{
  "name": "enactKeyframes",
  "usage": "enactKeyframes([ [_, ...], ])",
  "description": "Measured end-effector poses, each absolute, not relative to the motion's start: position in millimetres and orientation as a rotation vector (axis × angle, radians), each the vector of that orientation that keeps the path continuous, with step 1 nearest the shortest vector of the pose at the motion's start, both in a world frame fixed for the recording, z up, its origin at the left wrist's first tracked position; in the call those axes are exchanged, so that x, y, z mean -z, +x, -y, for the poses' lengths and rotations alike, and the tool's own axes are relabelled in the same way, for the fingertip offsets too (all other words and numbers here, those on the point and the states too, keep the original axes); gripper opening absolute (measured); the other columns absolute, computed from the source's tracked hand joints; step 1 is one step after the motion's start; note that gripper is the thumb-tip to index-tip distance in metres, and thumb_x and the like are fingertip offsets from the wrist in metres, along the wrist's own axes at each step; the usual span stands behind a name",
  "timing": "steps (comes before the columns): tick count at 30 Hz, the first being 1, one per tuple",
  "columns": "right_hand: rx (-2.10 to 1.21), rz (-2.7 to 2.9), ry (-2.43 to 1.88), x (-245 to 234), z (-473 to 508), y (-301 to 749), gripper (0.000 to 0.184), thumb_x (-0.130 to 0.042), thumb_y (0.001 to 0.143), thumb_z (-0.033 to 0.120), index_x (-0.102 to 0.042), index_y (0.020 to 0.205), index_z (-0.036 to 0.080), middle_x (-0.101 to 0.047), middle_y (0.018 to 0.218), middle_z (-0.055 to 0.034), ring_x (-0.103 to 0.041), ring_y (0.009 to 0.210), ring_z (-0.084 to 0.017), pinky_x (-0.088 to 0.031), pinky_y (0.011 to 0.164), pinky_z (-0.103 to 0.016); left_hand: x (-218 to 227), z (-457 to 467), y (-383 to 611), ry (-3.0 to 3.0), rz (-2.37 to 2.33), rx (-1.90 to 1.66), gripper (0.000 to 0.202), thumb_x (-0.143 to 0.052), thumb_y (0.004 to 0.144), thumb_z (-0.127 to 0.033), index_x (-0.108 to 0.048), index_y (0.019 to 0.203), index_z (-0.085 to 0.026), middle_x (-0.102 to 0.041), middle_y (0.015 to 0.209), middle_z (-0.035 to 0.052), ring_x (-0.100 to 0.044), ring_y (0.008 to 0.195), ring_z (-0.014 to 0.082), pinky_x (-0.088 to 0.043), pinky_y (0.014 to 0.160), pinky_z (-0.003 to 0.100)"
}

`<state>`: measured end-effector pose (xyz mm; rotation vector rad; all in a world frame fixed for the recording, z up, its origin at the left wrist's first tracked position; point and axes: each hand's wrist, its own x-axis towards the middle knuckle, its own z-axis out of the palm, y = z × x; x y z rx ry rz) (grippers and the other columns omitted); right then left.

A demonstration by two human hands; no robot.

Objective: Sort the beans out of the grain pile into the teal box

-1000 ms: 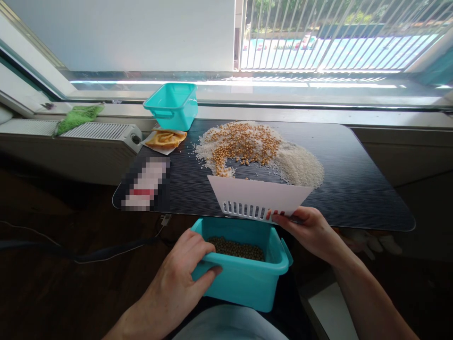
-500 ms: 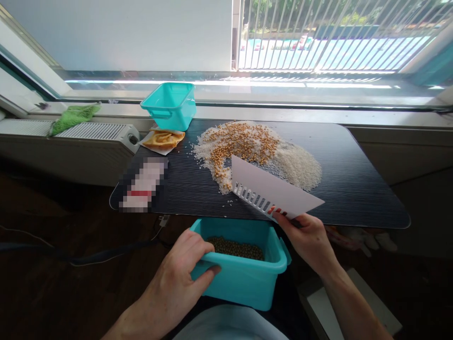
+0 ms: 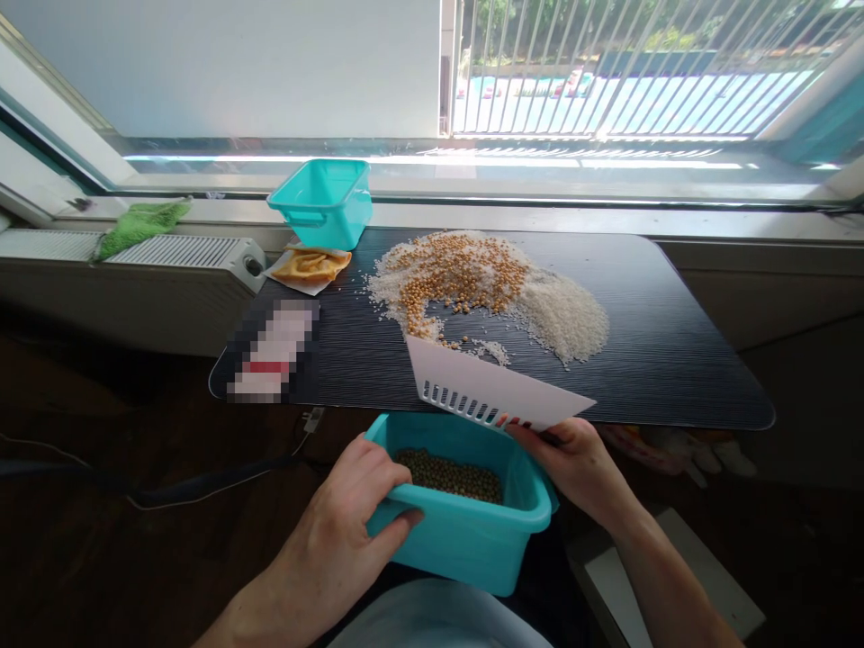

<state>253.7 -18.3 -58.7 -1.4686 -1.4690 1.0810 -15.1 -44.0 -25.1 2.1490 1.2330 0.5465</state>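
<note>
My left hand (image 3: pixel 351 517) grips the near left rim of a teal plastic bin (image 3: pixel 465 531) held at my lap, just below the table's front edge. Dark green peas (image 3: pixel 451 474) cover its bottom. My right hand (image 3: pixel 573 463) pinches a white slotted scoop (image 3: pixel 492 391) by its lower edge, tilted over the table's front above the bin. Beyond the scoop lies a spread heap of yellow beans (image 3: pixel 455 274) mixed with white rice (image 3: pixel 563 310) on the black table (image 3: pixel 675 342).
A second, empty teal bin (image 3: pixel 324 200) stands at the table's back left, with an orange cloth on white paper (image 3: pixel 310 265) beside it. A blurred flat object (image 3: pixel 274 351) lies at the left front. A radiator with a green cloth (image 3: pixel 139 225) is left of the table.
My right hand swung the scoop up into the heap, then drew it back toward the front edge, dragging a few beans and rice grains forward. The left hand stayed on the bin.
</note>
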Motion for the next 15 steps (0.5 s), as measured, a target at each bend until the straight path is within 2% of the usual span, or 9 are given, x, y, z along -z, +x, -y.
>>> enactKeyframes([
  [5, -0.95, 1.37, -1.522, 60.8, 19.6, 256.6, 0.024, -0.068, 0.075, 0.034, -0.075, 0.096, 0.023, -0.073, 0.099, -0.0015, -0.069, 0.091, -0.028, -0.055, 0.086, -0.043, 25.2, 43.9, -16.2, 2.161, -1.211, -0.528, 0.01, -0.055, 0.083, -0.012, -0.055, 0.087, -0.021, -0.057, 0.083, 0.0023, -0.051, 0.088, 0.0207, -0.046, 0.083, 0.038],
  [10, -1.038, 1.452, -1.465, 58.3, 12.3, 236.9, 0.022, -0.067, 0.076, 0.034, -0.075, 0.093, 0.023, -0.074, 0.097, -0.0012, -0.069, 0.091, -0.029, -0.055, 0.085, -0.042, 23.3, 44.2, -16.2, 2.161, -1.237, -0.547, 0.01, -0.054, 0.083, -0.012, -0.055, 0.087, -0.02, -0.056, 0.082, 0.0022, -0.05, 0.089, 0.021, -0.046, 0.078, 0.035],
  [15, -0.94, 1.311, -1.574, 58.9, 9.6, 247.4, 0.024, -0.069, 0.074, 0.035, -0.075, 0.09, 0.02, -0.074, 0.095, -0.0032, -0.07, 0.088, -0.029, -0.056, 0.079, -0.039, 22.0, 43.2, -15.9, 2.169, -1.232, -0.543, 0.011, -0.055, 0.081, -0.01, -0.055, 0.085, -0.02, -0.056, 0.081, 0.0015, -0.05, 0.087, 0.0205, -0.046, 0.078, 0.035],
])
